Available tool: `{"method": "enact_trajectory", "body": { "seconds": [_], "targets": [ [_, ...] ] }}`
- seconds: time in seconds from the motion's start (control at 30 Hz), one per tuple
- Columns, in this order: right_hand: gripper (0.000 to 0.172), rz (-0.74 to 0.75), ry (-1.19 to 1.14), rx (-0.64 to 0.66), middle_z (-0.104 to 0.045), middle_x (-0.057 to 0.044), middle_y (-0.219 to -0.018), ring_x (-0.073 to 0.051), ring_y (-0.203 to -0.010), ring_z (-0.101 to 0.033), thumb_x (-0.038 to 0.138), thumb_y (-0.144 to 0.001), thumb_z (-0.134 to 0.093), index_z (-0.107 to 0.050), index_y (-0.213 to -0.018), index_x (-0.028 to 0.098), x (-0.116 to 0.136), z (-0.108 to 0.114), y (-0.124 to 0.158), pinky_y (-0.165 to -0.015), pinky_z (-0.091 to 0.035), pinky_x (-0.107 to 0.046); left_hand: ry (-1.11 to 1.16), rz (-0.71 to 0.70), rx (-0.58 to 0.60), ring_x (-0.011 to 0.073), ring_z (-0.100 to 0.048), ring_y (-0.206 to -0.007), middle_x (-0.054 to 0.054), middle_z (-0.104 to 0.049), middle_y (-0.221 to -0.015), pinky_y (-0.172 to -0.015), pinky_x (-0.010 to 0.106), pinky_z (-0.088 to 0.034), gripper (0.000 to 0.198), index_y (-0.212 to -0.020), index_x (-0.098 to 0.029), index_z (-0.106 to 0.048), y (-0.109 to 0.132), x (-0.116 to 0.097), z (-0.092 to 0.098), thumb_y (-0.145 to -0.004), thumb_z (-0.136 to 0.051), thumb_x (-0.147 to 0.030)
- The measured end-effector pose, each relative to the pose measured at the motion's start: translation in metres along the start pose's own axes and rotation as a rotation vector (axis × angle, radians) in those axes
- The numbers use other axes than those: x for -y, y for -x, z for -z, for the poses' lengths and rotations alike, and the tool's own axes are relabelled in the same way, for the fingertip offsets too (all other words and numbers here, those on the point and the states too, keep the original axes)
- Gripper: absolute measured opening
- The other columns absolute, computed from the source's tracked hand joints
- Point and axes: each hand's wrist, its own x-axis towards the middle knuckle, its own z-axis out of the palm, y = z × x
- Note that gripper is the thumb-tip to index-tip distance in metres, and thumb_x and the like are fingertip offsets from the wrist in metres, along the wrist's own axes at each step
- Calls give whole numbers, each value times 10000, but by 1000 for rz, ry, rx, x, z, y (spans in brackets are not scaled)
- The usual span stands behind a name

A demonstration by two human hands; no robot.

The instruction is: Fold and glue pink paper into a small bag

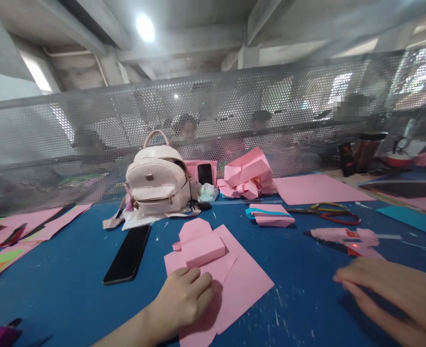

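Observation:
My left hand [189, 297] is closed, its curled fingers on pink paper sheets [245, 281] at the front middle of the table. Just beyond its knuckles a small folded pink paper box [203, 248] with a rounded flap lies on the sheets. What is under the fingers is hidden. At the right, my right hand [393, 291] hovers over the blue table with thumb and fingertips pressed together, and nothing shows between them. Nearest to it lies a pink glue gun [359, 237], its red light on and a glue stick in its back end; the hand partly covers its handle.
A second pink paper box [272, 215] with a blue strip lies near scissors [328, 211]. Behind stand a white backpack [160, 178] and crumpled pink paper [249, 171], before a perforated metal screen [213, 111]. A black phone [128, 254] lies left; a large pink sheet [319, 188] lies behind.

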Motion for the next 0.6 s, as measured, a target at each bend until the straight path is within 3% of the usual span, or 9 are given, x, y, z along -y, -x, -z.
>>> {"method": "enact_trajectory", "body": {
  "seconds": [0.13,0.27,0.47,0.6],
  "targets": [
    [141,191,-81,-103,-751,-18,-815,-189,-736,-693,181,-939,-549,-619,-1041,250,27,-5,-44,-718,-488,-341,18,-8,10,168,-518,-527,-14,-628,-695,-466,341,-229,168,-883,-171,-604,-3,2,2,-988,-475,-147],
    [166,187,-177,12,-729,-26,-834,-187,-742,-672,162,-991,-444,-593,-1026,228,46,-21,-71,-678,-468,-325,55,42,-10,161,-546,-542,-19,-629,-690,-475,323,-264,148,-841,-184,-595,-3,4,-1,-966,-528,-142],
    [282,197,-321,211,-664,-40,-843,-181,-756,-603,250,-1056,-364,-624,-957,209,54,-56,-93,-639,-416,-294,305,297,-48,126,-617,-565,-24,-679,-764,-496,261,-364,119,-912,-234,-650,3,8,-5,-946,-556,-169],
    [258,194,-379,217,-650,-44,-862,-179,-775,-566,278,-1049,-418,-640,-945,199,63,-76,-102,-660,-398,-288,449,470,-41,117,-673,-611,-39,-711,-808,-521,218,-411,173,-902,-268,-683,2,10,1,-879,-590,-123]
  ]
}}
